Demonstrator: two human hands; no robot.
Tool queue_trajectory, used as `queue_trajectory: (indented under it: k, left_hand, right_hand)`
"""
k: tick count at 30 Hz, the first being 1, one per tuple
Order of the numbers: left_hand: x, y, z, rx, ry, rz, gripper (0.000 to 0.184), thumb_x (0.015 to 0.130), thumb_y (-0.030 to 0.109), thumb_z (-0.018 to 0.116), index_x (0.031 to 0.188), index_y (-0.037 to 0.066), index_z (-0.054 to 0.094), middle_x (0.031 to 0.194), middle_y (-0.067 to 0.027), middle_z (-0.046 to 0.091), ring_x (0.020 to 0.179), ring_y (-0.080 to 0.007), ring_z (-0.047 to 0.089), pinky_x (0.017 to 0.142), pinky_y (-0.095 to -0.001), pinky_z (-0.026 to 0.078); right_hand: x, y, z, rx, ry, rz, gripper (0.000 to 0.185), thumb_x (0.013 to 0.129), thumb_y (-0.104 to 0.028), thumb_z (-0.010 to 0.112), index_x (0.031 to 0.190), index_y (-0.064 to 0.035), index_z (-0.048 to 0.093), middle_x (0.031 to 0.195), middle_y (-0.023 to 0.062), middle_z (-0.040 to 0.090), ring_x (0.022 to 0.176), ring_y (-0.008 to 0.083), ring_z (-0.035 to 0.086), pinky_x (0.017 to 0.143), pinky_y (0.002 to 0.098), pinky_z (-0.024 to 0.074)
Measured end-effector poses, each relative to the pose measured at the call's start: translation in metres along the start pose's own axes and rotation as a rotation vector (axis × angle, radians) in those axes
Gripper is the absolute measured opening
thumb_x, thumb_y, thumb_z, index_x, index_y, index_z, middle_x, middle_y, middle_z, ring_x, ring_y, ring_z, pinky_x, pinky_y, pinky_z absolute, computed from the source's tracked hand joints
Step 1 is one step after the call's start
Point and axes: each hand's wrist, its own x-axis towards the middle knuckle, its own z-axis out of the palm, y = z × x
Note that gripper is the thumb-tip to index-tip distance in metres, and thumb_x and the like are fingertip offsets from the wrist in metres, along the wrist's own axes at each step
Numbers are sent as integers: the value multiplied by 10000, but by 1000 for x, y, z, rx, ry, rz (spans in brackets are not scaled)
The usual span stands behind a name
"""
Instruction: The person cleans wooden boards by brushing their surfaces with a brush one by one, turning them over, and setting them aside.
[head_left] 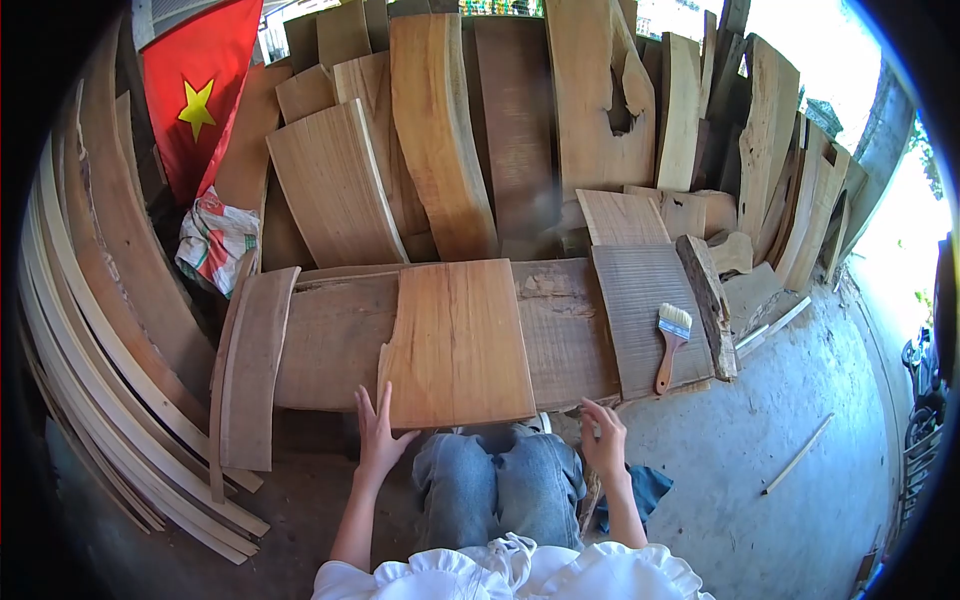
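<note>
A smooth orange-brown board (462, 345) lies across a darker, rough wooden bench (335, 340) in front of my knees. Near the board's lower left corner is my left hand (380, 432), its fingers spread and nothing held; whether it touches the edge is hard to tell. My right hand (604, 440) is raised just off the lower right side of the board, fingers apart and slightly bent, holding nothing. On the right, a brush (672, 348) with pale bristles and a wooden handle rests on a dark ridged board (640, 300).
Many tall planks (437, 130) lean along the back. Long thin strips (110, 400) curve down the left side, near a short board (256, 370) on the bench's left end. A red flag (200, 90) hangs at upper left. A stick (797, 455) lies on the floor at right.
</note>
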Motion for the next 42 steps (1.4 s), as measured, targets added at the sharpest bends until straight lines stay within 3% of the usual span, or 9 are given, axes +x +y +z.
queue_trajectory:
  k: [4, 11, 12, 15, 16, 22, 30, 34, 42]
  left_hand:
    - [-4, -4, 5, -125, 13, -84, 954, 597, 179, 758, 1355, 159, 178, 1341, -256, 202, 1260, -418, 154, 989, -553, 158]
    - [-4, -4, 15, -257, 149, -123, 980, 558, 166, 774, 1346, 153, 191, 1332, -121, 328, 1244, -341, 268, 974, -590, 144]
    - [-3, -4, 16, -268, 126, -154, 998, 545, 154, 779, 1346, 152, 184, 1331, -122, 334, 1231, -337, 297, 971, -587, 155]
    - [-2, 0, 11, -345, 181, -93, 1002, 529, 125, 783, 1342, 144, 196, 1313, -133, 357, 1217, -335, 319, 984, -549, 183]
    - [-2, 6, 8, -291, 251, -52, 995, 470, 82, 802, 1317, 97, 280, 1252, -156, 427, 1141, -278, 426, 945, -366, 341]
    - [3, 9, -17, -478, 276, 32, 927, 485, 57, 799, 1289, 96, 339, 1207, -176, 463, 1087, -297, 481, 887, -353, 418]
    - [14, 50, -91, -654, 377, 110, 943, 529, 204, 818, 1306, 73, 301, 989, -173, 601, 917, -219, 594, 788, -344, 486]
    - [5, 73, -119, -658, 394, 125, 864, 532, 212, 818, 1257, 34, 383, 927, -147, 625, 876, -190, 602, 762, -338, 497]
    - [1, 108, -147, -652, 647, 168, 703, 569, 165, 795, 1170, -15, 479, 787, -107, 637, 768, -127, 604, 706, -275, 506]
  right_hand:
    - [10, -9, 11, 239, -369, 364, 365, 841, -121, 519, 1197, -74, 453, 790, 141, 621, 784, 194, 605, 731, 296, 458]
    - [22, 1, 59, 376, -623, 511, 532, 885, -287, 457, 1327, -71, 257, 997, 133, 597, 928, 176, 558, 818, 299, 414]
    - [12, 39, 86, 433, -514, 288, 566, 880, -299, 469, 1331, -48, 235, 997, 100, 586, 908, 135, 535, 802, 272, 412]
    - [21, 6, 68, 534, -612, 466, 573, 864, -315, 497, 1323, -59, 268, 863, 71, 577, 726, 82, 506, 672, 227, 436]
    - [22, 6, 68, 468, -612, 444, 582, 856, -322, 509, 1321, -61, 274, 823, 55, 577, 687, 80, 503, 642, 231, 438]
    - [34, -21, 49, 408, -486, 417, 533, 836, -273, 567, 1254, 0, 381, 702, -12, 546, 575, 38, 459, 487, 192, 398]
    - [60, -97, -5, 476, -252, 393, 525, 811, -264, 598, 1192, 54, 427, 552, -28, 470, 501, 31, 436, 471, 190, 378]
    - [62, -115, -30, 443, -110, 235, 314, 820, -219, 591, 719, 78, 604, 487, -16, 474, 425, 24, 434, 640, 189, 473]
    - [60, -157, -65, 535, 27, 198, 330, 808, -220, 608, 968, 68, 598, 557, 17, 547, 464, 37, 503, 451, 168, 427]
